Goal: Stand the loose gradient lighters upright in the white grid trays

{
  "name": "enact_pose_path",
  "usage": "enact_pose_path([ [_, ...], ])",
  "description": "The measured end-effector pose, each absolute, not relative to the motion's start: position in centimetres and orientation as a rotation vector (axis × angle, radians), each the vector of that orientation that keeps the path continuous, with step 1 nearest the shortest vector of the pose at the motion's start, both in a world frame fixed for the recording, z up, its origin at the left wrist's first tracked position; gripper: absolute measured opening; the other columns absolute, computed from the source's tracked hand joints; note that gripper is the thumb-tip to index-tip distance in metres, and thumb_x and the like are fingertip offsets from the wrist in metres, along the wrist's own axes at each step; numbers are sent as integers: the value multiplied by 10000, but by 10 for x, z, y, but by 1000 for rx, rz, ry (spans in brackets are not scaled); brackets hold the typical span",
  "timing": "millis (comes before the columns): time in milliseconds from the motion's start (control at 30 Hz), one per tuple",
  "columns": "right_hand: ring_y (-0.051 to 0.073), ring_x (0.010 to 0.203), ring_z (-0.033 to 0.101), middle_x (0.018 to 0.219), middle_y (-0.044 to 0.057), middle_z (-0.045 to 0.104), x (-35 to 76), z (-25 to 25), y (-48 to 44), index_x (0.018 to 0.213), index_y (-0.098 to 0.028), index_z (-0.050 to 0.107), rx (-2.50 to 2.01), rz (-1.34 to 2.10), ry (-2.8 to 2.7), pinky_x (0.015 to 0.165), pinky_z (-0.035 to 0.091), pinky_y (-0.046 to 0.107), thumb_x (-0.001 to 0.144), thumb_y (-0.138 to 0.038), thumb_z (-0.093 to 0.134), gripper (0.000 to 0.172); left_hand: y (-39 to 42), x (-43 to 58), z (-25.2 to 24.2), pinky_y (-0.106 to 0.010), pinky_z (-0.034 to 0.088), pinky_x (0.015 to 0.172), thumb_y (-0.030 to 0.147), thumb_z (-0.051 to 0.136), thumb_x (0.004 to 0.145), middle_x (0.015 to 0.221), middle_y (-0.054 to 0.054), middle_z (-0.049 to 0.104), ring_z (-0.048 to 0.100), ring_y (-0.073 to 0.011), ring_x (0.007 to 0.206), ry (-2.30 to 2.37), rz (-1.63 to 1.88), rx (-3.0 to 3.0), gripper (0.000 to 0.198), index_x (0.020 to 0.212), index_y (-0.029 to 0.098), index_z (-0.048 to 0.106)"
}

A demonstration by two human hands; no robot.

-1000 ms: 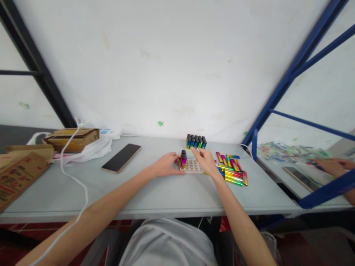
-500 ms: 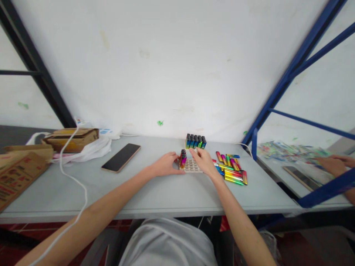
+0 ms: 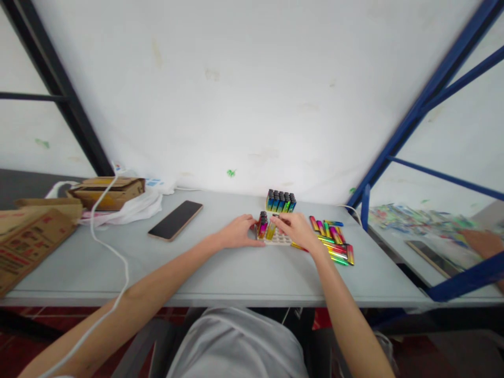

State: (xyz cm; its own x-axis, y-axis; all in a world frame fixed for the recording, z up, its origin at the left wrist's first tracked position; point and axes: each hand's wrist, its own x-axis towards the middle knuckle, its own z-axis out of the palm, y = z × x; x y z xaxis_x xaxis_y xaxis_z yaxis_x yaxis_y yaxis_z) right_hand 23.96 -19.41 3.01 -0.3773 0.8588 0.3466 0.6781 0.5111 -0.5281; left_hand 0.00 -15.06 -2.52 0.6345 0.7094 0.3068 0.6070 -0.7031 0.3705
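Head view: the right hand (image 3: 299, 231) has its fingertips pinched shut on one lighter (image 3: 271, 230), held nearly upright, base down, over the tray (image 3: 280, 241) at mid-table (image 3: 236, 278). It is just beside the few lighters (image 3: 262, 224) already standing at the tray's left end. The left hand (image 3: 236, 233) lies against that left end with its fingers loosely curled; whether they clasp the tray or only lean on it I cannot tell.

To seat it well, I judge the lighter should be brought plumb over an empty socket next to the standing ones and pressed straight down, with the left hand bracing the tray so nothing tips. A loose pile (image 3: 333, 240) lies just right of the tray, and a full block (image 3: 280, 201) stands behind it. A phone (image 3: 176, 220) lies well to the left, and another person's hand (image 3: 485, 242) is at the far right
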Motion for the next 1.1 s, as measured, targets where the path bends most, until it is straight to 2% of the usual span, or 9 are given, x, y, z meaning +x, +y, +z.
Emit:
enact_pose_path([
  [67,176,599,597,641,16,688,240,27,-193,673,-207,628,-1208,563,-2200,625,427,285,1028,-605,506,548,-151,0,-25,-377,523,836,743,762,747,966,-102,674,651,-291,912,1068,638,2624,653,1027,153,726],
  [167,220,696,702,747,50,766,240,19,-190,729,-217,667,-1136,726,-2201,679,514,309,999,-639,550,514,-151,0,-25,-371,516,837,736,760,759,964,-100,675,646,-288,927,1050,641,2619,649,1050,157,728],
  [367,248,774,752,821,66,800,242,11,-187,815,-200,722,-1099,811,-2226,739,557,336,1007,-611,560,482,-152,2,-24,-371,506,825,743,743,773,957,-106,674,650,-297,925,1089,603,2657,631,1006,157,716],
  [567,195,653,663,737,45,764,233,20,-194,808,-172,767,-1194,582,-2387,649,481,287,1022,-483,594,414,-152,1,-24,-362,502,823,724,745,781,958,-96,674,651,-289,916,1075,601,2666,598,996,168,705],
  [667,195,707,681,804,52,784,232,23,-197,912,-170,802,-1228,577,-2407,667,479,278,990,-422,659,300,-152,1,-23,-357,502,821,711,751,774,953,-95,674,653,-289,918,1072,615,2665,583,984,168,708],
  [833,228,743,716,817,64,798,262,27,-193,948,-175,824,-1349,653,-2363,672,504,294,961,-421,680,285,-152,1,-22,-363,507,811,728,754,742,957,-95,677,660,-300,913,1086,618,2628,616,999,169,718],
  [1000,272,859,746,951,111,818,314,24,-179,957,-185,837,-1557,393,-2274,826,553,356,912,-272,696,171,-152,0,-22,-377,515,863,728,745,758,1012,-105,666,657,-302,950,1068,597,2592,653,1078,160,721],
  [1100,304,966,742,1063,156,806,331,13,-169,1020,-173,838,-1701,162,-2182,923,544,392,880,-258,732,195,-151,-1,-20,-375,515,873,727,741,760,1004,-98,656,652,-295,945,1061,570,2593,654,1090,163,724],
])
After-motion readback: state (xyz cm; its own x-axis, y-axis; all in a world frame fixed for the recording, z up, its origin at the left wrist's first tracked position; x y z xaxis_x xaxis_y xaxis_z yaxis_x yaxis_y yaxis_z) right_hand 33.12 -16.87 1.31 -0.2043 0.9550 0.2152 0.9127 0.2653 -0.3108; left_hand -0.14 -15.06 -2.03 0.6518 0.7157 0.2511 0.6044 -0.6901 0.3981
